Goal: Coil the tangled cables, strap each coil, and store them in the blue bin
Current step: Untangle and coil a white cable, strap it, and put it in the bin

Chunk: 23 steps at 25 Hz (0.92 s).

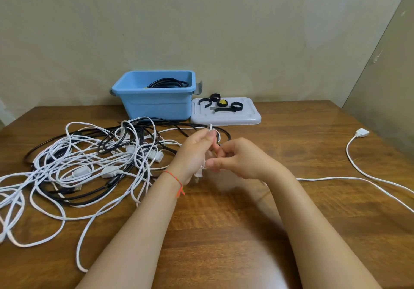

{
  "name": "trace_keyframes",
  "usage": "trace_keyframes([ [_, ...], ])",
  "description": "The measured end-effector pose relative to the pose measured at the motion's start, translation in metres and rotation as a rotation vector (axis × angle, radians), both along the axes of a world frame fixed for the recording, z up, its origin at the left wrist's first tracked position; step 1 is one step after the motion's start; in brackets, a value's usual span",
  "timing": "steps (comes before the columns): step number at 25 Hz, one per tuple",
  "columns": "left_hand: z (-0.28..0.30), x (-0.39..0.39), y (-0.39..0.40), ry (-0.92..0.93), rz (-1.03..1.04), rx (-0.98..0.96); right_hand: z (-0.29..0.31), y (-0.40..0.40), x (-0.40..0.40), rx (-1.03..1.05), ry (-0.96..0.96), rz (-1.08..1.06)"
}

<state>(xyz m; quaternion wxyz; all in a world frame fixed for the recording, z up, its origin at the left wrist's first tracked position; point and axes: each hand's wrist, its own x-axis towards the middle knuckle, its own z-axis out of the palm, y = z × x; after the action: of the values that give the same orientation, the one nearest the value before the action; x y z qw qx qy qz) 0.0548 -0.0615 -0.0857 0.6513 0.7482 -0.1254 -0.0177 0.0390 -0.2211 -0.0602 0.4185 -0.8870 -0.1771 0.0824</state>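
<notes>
1. Gripping a white cable point(349, 178), the left hand point(194, 152) is raised just above the wooden table point(224, 221); its fingers are curled round the cable, with a white connector end point(210, 127) sticking up past the thumb.
2. The right hand point(240, 160) is just beside it, fingers curled inward and fingertips pinched at the same cable — the exact contact is hidden between the two hands.
3. That white cable trails off to the right across the table and ends at a white plug point(361, 132) near the far right edge.
4. A tangled heap of white and black cables point(89, 163) sprawls over the left part of the table, apart from the wrists.
5. The blue bin point(156, 105) stands at the back against the wall; a coiled black cable point(168, 82) lies inside it.
6. Just right of the bin lies a pale grey lid point(226, 118) — several black straps point(224, 106) rest on it, one with a yellow patch.
7. A thin red string bracelet point(177, 181) circles the left wrist.
</notes>
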Motion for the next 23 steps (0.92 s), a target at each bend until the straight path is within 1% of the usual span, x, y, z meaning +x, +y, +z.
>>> trace_keyframes([
  [2,0.001,-0.003,-0.003,0.007,-0.010,0.057,0.006,-0.002,-0.005,0.152,0.083,0.061],
  [4,0.004,-0.005,-0.005,0.057,-0.021,0.058,0.011,-0.008,-0.008,0.294,0.138,0.117],
  [6,0.006,-0.006,-0.004,0.155,-0.078,-0.060,0.015,-0.016,-0.008,0.397,0.126,0.086],
  [8,0.007,-0.005,0.000,0.289,-0.194,-0.224,0.013,-0.019,-0.005,0.472,0.092,-0.025],
  [11,0.010,-0.006,0.008,0.521,-0.482,-0.393,0.009,-0.017,0.002,0.498,0.003,-0.195],
  [13,0.010,-0.007,0.013,0.593,-0.634,-0.496,0.007,-0.018,0.005,0.509,-0.028,-0.241],
  [14,0.011,-0.007,0.015,0.604,-0.661,-0.547,0.006,-0.018,0.005,0.523,-0.032,-0.238],
  [17,0.011,-0.005,0.016,0.598,-0.583,-0.626,0.005,-0.016,0.004,0.533,-0.021,-0.197],
  [19,0.010,-0.003,0.017,0.604,-0.529,-0.652,0.005,-0.013,0.002,0.494,0.023,-0.157],
  [21,0.008,-0.001,0.015,0.629,-0.483,-0.677,0.003,-0.010,0.002,0.402,0.006,-0.134],
  [23,0.005,0.001,0.014,0.667,-0.408,-0.691,0.000,-0.008,0.005,0.251,-0.099,-0.172],
])
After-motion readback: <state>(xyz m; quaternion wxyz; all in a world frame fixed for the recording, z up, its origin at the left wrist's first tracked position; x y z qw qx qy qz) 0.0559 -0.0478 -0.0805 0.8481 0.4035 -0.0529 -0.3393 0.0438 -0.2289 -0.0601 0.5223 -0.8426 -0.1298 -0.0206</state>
